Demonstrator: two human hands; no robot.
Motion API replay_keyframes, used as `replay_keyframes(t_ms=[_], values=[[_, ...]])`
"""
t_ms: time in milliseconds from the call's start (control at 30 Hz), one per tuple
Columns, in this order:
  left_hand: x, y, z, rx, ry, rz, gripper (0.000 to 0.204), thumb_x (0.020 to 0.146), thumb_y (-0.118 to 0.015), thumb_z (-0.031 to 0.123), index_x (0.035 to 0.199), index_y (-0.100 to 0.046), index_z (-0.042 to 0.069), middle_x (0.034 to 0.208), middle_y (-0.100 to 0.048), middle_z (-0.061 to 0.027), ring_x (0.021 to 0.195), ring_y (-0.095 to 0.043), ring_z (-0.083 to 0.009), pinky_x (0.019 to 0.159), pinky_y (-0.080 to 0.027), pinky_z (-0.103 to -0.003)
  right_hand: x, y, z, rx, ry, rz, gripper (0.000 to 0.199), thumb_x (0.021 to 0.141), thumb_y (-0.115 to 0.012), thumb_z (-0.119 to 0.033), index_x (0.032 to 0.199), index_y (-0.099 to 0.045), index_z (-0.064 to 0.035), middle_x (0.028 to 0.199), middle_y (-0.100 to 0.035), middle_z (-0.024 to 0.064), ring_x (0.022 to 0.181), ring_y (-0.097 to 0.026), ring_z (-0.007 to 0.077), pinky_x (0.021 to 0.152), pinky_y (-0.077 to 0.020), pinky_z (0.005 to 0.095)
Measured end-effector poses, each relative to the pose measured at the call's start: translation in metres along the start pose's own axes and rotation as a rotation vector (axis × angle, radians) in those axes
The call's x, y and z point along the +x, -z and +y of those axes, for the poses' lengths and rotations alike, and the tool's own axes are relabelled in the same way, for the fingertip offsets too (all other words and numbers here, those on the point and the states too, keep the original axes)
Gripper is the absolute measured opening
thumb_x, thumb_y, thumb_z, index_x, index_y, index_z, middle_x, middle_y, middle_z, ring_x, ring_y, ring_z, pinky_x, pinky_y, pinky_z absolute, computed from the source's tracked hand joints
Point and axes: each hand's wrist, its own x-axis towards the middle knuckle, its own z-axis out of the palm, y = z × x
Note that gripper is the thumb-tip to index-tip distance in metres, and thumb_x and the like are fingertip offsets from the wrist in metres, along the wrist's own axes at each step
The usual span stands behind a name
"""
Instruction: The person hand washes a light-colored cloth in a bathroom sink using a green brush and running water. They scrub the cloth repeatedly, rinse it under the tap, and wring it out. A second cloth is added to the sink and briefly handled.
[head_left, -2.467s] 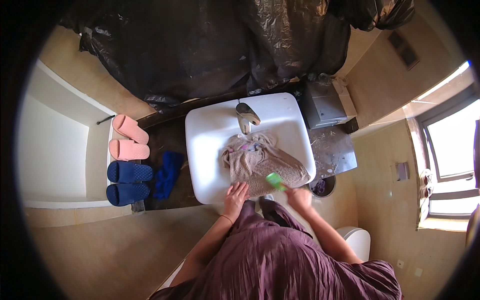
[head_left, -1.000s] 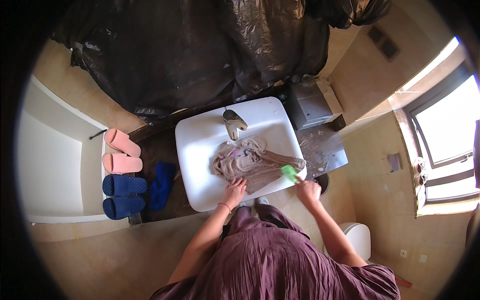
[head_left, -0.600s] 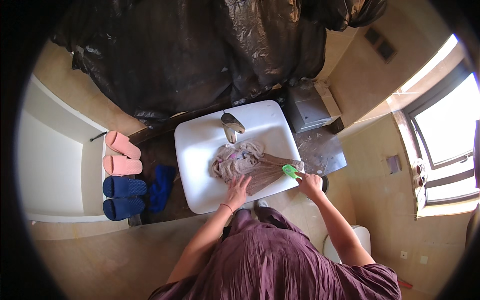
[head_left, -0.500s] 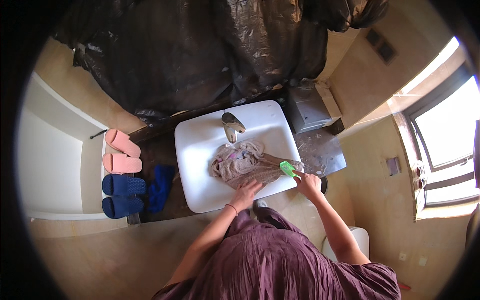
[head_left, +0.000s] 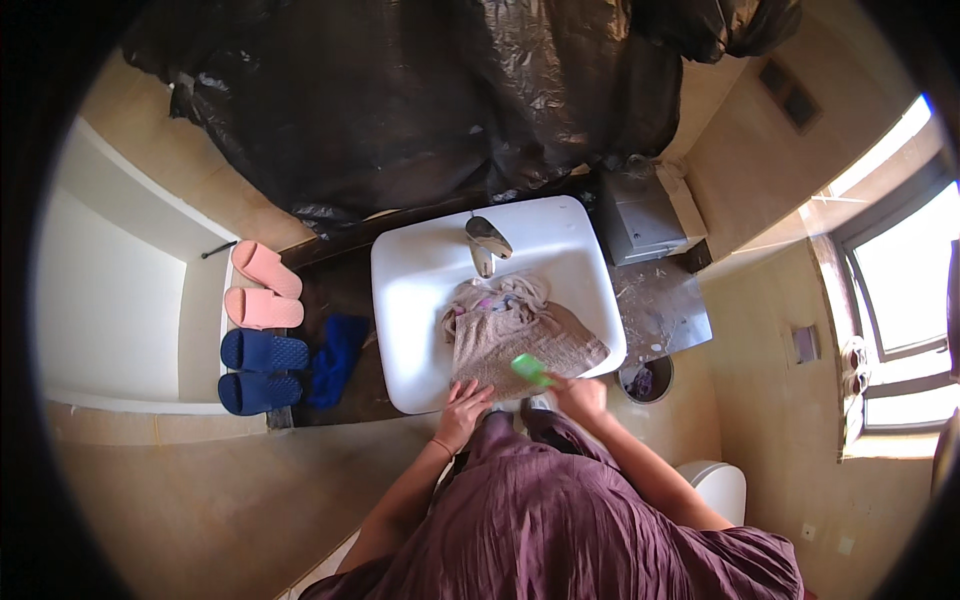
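Strong daylight pours in through the glazed window on the right, glaring white there and warming the walls. The fisheye bends straight edges, its rim falls black, and detail stays soft.

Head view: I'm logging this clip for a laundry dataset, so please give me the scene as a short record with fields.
setting: bathroom seen from above
sink: white basin with a metal tap
cloth: beige-brown garment lying in the basin
left hand: left hand pressing the cloth's near edge
right hand: right hand holding a green brush on the cloth
floor left of sink: pink slippers, blue slippers
right of sink: grey box
behind sink: black plastic sheeting
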Motion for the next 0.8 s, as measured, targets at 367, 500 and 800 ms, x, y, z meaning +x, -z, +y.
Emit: replay_keyframes(t_ms=[367,500,800], values=[[0.0,-0.003,0.001,-0.069,0.027,0.056,0.012,0.084,-0.056,0.008,0.085,-0.067,0.011,0.121,-0.06,-0.0004,0.12,-0.051,-0.0247,0.106,-0.032,-0.046,0.007,-0.003,-0.016,0.001,0.193,0.022,0.031,0.088,-0.051,-0.048,0.115,-0.061,-0.0374,0.073,-0.066,0.01,0.067,-0.066,0.028,0.06,-0.0512,0.0406],[0.004,0.005,0.004,-0.034,-0.024,0.04,0.014,0.085,-0.056,0.009,0.092,-0.067,0.011,0.118,-0.062,-0.0038,0.116,-0.054,-0.0262,0.102,-0.038,-0.043,0.027,0.022,0.054,-0.009,-0.11,0.033,0.032,0.087,-0.052,-0.047,0.115,-0.062,-0.0363,0.084,-0.069,0.0102,0.075,-0.067,0.026,0.064,-0.0513,0.0412],[0.065,-0.009,-0.022,0.002,0.515,-0.09,0.03,0.085,-0.061,0.029,0.11,-0.064,0.013,0.108,-0.058,-0.0091,0.1,-0.058,-0.0288,0.082,-0.045,-0.045,0.129,0.01,0.071,0.038,-0.045,0.145,0.032,0.079,-0.061,-0.036,0.106,-0.064,-0.0182,0.086,-0.068,0.0121,0.084,-0.065,0.0327,0.074,-0.0494,0.0427]])
